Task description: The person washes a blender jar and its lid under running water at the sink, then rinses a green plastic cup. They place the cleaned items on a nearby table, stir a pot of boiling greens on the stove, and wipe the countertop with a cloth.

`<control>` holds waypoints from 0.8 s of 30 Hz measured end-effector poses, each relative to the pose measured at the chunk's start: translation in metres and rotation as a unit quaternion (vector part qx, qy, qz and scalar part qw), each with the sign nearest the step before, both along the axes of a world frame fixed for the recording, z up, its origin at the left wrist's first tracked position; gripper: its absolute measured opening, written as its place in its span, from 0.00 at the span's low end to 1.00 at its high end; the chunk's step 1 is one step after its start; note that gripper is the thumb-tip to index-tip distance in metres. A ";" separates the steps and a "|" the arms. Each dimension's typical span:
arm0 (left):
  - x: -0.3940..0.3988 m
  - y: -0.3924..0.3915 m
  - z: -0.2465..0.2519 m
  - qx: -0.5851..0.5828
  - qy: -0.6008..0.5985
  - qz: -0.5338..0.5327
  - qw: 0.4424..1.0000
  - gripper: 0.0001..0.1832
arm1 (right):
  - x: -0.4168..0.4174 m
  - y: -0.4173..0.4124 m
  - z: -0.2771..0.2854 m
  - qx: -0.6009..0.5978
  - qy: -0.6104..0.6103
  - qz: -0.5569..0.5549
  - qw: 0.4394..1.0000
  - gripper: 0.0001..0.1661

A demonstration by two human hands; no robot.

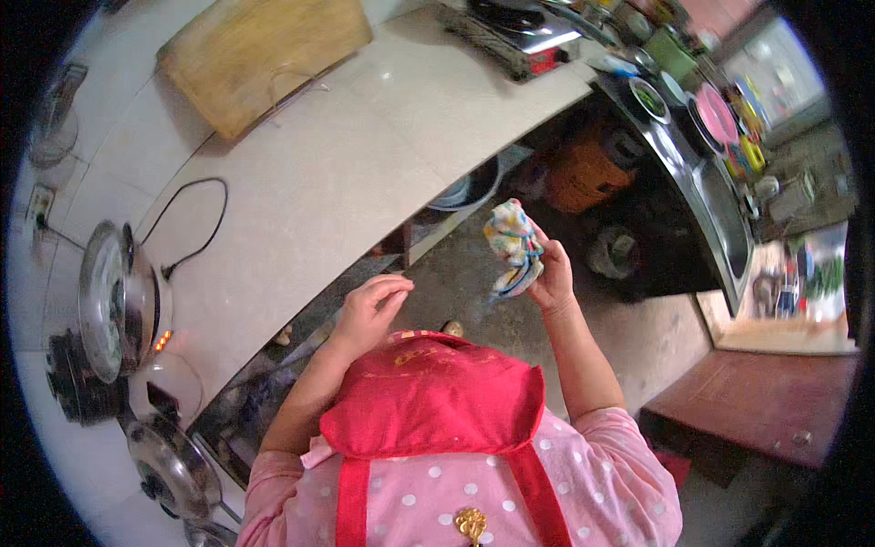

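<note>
My right hand (552, 273) grips a bunched, multicoloured patterned cloth (513, 249), held up over the floor between the counter and me. My left hand (372, 308) is raised near the counter's front edge, with its fingers bent and close together; nothing shows in it, and whether the fingertips meet the thumb is hard to tell. A red apron (437, 396) covers my front below both hands. The pale tiled counter (328, 164) curves across ahead of me.
On the left stand a steel pot with a glass lid (109, 301), a black cable (222, 205) and a lidded pan (171, 465). A wooden board (266, 55) lies at the back. A gas stove (519, 34), a sink (718, 205) and an orange gas cylinder (591, 171) are at the right.
</note>
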State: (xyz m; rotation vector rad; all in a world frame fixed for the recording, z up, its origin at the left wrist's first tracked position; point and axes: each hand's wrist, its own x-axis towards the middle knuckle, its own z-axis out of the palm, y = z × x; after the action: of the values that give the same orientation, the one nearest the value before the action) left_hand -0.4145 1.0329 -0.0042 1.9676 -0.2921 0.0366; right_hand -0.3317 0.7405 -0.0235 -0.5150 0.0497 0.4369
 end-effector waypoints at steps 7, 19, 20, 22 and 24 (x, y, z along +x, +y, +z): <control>0.074 -0.151 -0.006 -0.241 0.253 -0.145 0.926 0.21 | -0.037 -0.079 0.028 0.005 0.005 -0.103 0.995 0.34; 0.203 -0.361 -0.035 -0.389 0.380 -0.292 0.787 0.11 | -0.021 -0.207 0.015 -0.173 0.019 -0.198 0.965 0.34; 0.215 -0.389 -0.037 -0.396 0.378 -0.303 0.780 0.12 | -0.010 -0.232 0.017 -0.199 0.023 -0.196 0.960 0.33; 0.232 -0.446 -0.018 -0.420 0.382 -0.283 0.773 0.11 | 0.013 -0.281 0.020 -0.234 0.044 -0.216 0.947 0.29; 0.254 -0.499 -0.005 -0.455 0.365 -0.275 0.764 0.12 | 0.038 -0.333 0.024 -0.254 0.087 -0.223 0.937 0.20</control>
State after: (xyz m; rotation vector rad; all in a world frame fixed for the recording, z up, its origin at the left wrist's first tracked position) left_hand -0.1602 0.5338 -0.0090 0.7561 -0.2465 -0.8130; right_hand -0.2941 0.4078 0.0004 -0.9480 0.4512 0.0133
